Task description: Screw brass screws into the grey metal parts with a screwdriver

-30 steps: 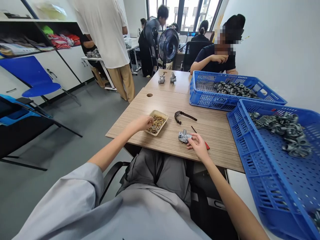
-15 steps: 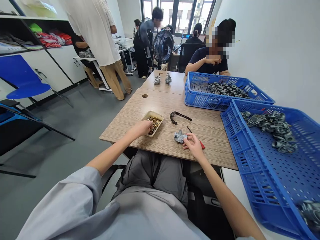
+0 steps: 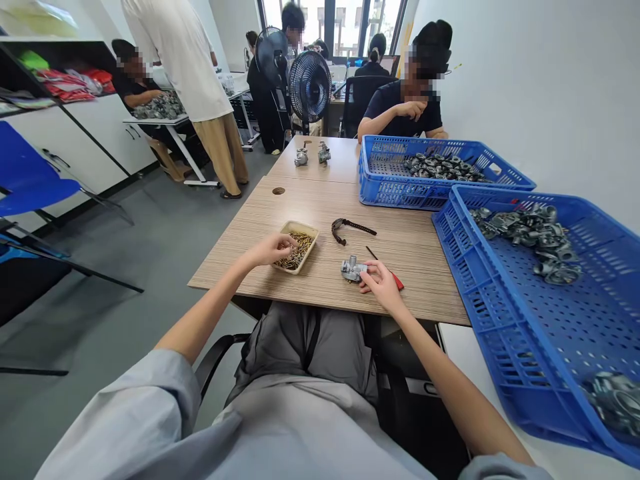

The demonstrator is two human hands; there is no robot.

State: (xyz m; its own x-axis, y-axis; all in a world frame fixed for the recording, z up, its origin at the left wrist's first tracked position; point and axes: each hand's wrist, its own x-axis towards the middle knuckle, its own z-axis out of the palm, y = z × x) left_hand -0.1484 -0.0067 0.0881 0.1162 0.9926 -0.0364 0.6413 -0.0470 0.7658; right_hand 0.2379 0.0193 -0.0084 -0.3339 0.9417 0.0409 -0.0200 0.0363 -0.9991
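Observation:
My left hand (image 3: 270,249) reaches into a small cream tray (image 3: 309,230) full of brass screws (image 3: 295,245), its fingers curled among them; what they pinch is too small to make out. My right hand (image 3: 381,283) rests on the wooden table (image 3: 320,200) with its fingertips gripping a small grey metal part (image 3: 351,269). A screwdriver with a red handle (image 3: 395,281) lies partly under that hand. A dark strap-like tool (image 3: 345,229) lies just beyond, in the middle of the table.
A blue crate (image 3: 505,320) with grey metal parts (image 3: 535,230) stands at my right, a second crate (image 3: 400,190) behind it. Two metal parts (image 3: 311,155) sit at the far end. A seated person (image 3: 403,110) faces me; others stand by a fan (image 3: 310,87).
My view has drifted to the right, so everything sits further left in the picture. Both hands keep their places, left at the screw tray and right on the metal part.

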